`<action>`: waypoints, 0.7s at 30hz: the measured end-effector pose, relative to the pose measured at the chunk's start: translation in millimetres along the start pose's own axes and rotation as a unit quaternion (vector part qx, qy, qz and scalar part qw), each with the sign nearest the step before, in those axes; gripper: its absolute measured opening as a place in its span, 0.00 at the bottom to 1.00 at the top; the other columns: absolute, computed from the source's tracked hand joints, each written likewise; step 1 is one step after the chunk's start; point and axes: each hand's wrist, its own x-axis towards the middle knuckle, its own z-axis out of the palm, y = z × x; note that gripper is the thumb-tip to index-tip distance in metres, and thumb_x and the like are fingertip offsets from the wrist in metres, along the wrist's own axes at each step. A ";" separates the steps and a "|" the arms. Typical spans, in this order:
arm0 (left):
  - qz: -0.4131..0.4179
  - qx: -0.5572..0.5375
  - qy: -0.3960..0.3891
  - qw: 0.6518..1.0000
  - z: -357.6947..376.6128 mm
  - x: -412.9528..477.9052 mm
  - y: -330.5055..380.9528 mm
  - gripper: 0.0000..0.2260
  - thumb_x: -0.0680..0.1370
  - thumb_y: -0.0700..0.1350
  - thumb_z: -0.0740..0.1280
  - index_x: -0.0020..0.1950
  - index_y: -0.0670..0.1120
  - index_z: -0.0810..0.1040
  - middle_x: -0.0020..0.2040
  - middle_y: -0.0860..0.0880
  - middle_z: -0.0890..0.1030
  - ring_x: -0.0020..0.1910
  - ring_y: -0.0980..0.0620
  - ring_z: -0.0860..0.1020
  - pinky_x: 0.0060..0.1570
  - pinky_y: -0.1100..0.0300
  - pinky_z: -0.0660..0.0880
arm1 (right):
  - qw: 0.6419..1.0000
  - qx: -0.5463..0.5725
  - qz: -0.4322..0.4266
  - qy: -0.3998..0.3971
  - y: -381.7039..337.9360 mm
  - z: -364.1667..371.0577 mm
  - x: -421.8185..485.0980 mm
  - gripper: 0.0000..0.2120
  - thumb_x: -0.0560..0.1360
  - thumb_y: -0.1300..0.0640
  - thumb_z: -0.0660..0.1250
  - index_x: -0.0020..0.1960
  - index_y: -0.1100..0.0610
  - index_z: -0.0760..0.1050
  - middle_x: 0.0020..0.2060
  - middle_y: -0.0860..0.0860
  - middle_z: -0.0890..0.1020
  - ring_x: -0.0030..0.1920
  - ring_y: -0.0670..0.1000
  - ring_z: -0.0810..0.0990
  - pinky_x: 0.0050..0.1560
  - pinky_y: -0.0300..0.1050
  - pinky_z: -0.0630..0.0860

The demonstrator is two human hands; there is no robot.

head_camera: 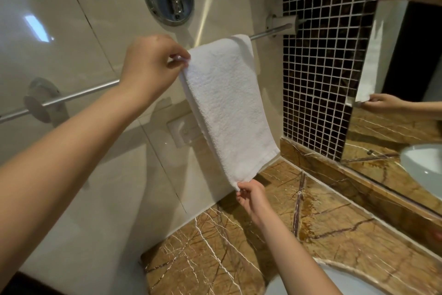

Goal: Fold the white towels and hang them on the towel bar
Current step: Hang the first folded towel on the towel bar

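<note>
White towel (227, 103) hangs folded over the towel bar (79, 95) on the glossy wall, above the brown marble surface (334, 223), hands both pinching it: left hand (148, 67) pinches its upper left edge at the bar, right hand (251, 196) pinches its bottom corner.

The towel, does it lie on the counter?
No, the towel hangs over the bar, above the counter; the left hand pinches its top edge, the right hand its bottom corner.
</note>
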 end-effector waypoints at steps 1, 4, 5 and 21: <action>0.001 0.001 0.003 1.000 1.8 1.7 0.8 0.08 0.75 0.40 0.68 0.52 0.44 0.84 0.48 0.44 0.83 0.48 0.45 0.80 0.46 0.55 0.72 | 1.000 0.003 -0.001 0.001 -1.2 -1.3 1.2 0.03 0.75 0.70 0.62 0.46 0.65 0.71 0.36 0.56 0.75 0.33 0.48 0.72 0.32 0.38 0.72; 0.015 0.006 0.005 1.000 8.4 7.9 3.1 0.08 0.75 0.40 0.68 0.52 0.44 0.84 0.47 0.44 0.83 0.47 0.44 0.79 0.45 0.56 0.70 | 1.000 0.005 -0.005 0.003 -6.4 -5.1 4.9 0.03 0.75 0.70 0.62 0.45 0.64 0.71 0.36 0.56 0.75 0.33 0.49 0.72 0.33 0.39 0.72; 0.019 0.008 0.005 1.000 10.8 9.8 4.1 0.08 0.75 0.40 0.68 0.52 0.44 0.84 0.47 0.43 0.84 0.47 0.44 0.79 0.45 0.55 0.70 | 1.000 0.004 -0.007 0.005 -8.3 -6.3 6.4 0.03 0.75 0.70 0.62 0.45 0.64 0.71 0.36 0.56 0.75 0.34 0.49 0.72 0.34 0.39 0.72; 0.037 -0.006 0.029 0.999 42.6 34.8 21.6 0.09 0.74 0.38 0.68 0.52 0.44 0.84 0.47 0.43 0.84 0.48 0.43 0.79 0.46 0.53 0.72 | 0.999 0.006 -0.021 0.030 -25.4 -22.9 24.4 0.03 0.76 0.68 0.65 0.49 0.66 0.74 0.38 0.56 0.78 0.34 0.47 0.73 0.34 0.38 0.72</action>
